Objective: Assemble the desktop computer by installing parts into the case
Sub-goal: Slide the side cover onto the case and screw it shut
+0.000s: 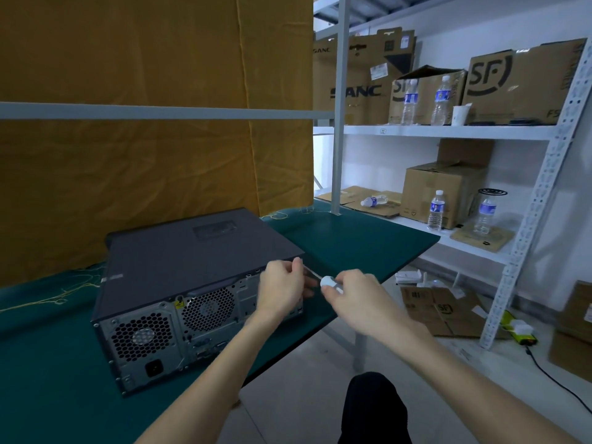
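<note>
The case lies flat on the green desk, lid on, its rear panel with the fan grilles and power socket facing the person. Both hands are at the rear upper right corner. The right hand has its fingers curled round the white handle of a screwdriver, whose thin shaft runs up and left toward the case edge. The left hand has its fingers bent around the shaft near the tip, seemingly pinching it, though motion blur hides the contact. Behind the desk hangs a yellow cloth; to the right, white shelves carry cardboard boxes and water bottles.
</note>
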`<state>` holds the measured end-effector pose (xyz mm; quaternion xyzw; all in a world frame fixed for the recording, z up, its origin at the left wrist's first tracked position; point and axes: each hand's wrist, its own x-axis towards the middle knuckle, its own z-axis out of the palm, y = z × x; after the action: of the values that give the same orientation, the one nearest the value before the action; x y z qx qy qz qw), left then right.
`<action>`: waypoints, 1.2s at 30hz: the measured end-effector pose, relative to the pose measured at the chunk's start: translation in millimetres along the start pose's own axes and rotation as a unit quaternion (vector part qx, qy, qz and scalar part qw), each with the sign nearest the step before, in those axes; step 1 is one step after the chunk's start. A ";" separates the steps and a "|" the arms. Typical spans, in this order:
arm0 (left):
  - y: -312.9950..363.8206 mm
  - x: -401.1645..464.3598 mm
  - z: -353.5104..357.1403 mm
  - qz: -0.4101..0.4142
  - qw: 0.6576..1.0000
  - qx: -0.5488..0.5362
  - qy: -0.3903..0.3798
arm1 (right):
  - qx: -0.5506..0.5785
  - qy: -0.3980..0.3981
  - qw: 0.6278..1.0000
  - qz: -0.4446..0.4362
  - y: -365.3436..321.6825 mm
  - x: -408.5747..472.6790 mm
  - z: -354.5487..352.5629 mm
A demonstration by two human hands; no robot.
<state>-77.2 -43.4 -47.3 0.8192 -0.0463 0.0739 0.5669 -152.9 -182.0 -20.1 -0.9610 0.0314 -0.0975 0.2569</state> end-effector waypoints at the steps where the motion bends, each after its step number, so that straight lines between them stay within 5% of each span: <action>1: -5.6 0.8 -5.9 0.088 0.983 0.151 0.062 | -0.104 0.037 0.993 -0.032 -0.4 -4.0 4.1; 4: -17.7 9.9 -28.7 0.239 0.906 0.310 0.162 | -0.233 0.091 0.963 -0.100 -7.4 -11.1 16.5; 8: -21.2 29.7 -49.9 0.320 0.854 0.377 0.163 | -0.082 0.020 0.996 -0.027 -6.5 6.5 3.5; 15: -26.4 48.5 -59.6 0.237 0.887 0.396 -0.031 | -0.010 -0.030 0.999 0.022 -7.6 18.0 -8.7; 19: -28.6 46.7 -59.5 0.242 0.869 0.429 -0.036 | 0.033 -0.036 0.998 0.034 -5.4 14.2 -7.1; 23: -25.6 43.1 -59.4 0.235 0.873 0.425 -0.046 | -0.115 0.031 0.993 -0.008 -11.3 3.1 9.9; 28: -26.3 45.1 -60.0 0.238 0.875 0.420 -0.044 | 0.018 -0.022 0.999 0.034 -3.8 17.9 -1.9; 32: -26.3 40.8 -59.7 0.244 0.876 0.416 -0.031 | -0.002 -0.008 1.000 0.020 -2.0 11.9 0.3; 36: -21.3 48.4 -65.5 0.210 0.917 0.338 -0.033 | -0.036 0.039 0.998 0.015 26.6 4.8 -6.3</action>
<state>-30.6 25.8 -35.8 0.9354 -0.2082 0.1754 0.2256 -149.8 -208.6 -27.3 -0.9645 0.0596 -0.1298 0.2222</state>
